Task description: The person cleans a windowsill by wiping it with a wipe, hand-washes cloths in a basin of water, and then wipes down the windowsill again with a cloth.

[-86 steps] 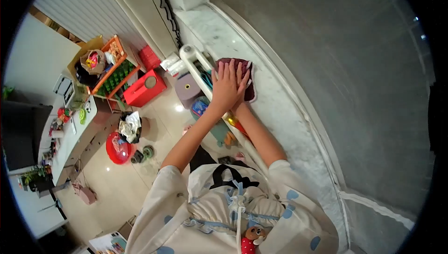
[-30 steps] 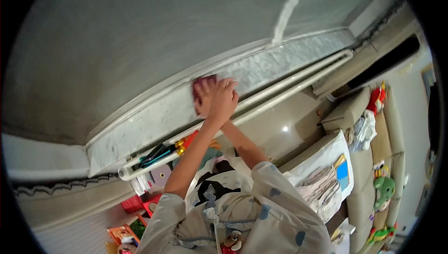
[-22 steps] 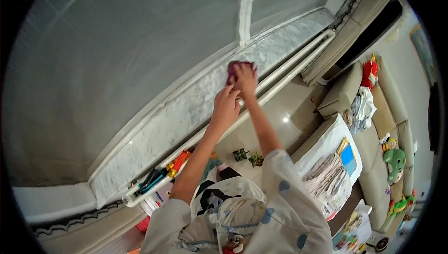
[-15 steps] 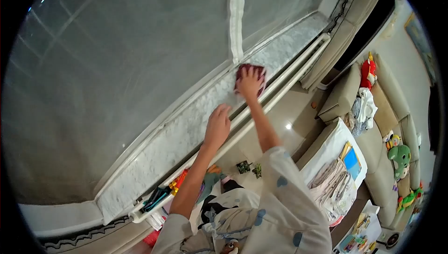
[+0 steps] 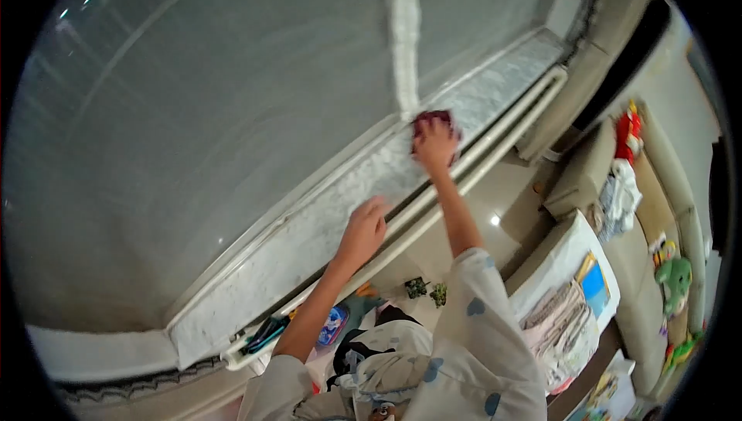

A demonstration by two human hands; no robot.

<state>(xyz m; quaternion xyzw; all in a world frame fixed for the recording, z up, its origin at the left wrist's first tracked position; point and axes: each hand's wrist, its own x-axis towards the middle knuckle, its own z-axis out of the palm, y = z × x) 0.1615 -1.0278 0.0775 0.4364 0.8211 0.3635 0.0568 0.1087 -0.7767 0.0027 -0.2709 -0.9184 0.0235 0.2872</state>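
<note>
My right hand presses down on a dark red cloth on the marble windowsill, close to the white vertical strip of the window. Its fingers spread over the cloth, which shows around them. My left hand is near the front edge of the sill, beside the white rail. Its fingers are loosely bent and a little blurred, with nothing visible in them. Whether it touches the sill I cannot tell.
A white pipe-like rail runs along the sill's front. A large window pane rises behind. Two small potted plants stand below. To the right are folded clothes and a sofa with plush toys.
The view has shifted, so the scene sits slightly further right and lower. My right hand remains on the cloth by the window strip. My left hand's fingers have moved slightly and look blurred.
</note>
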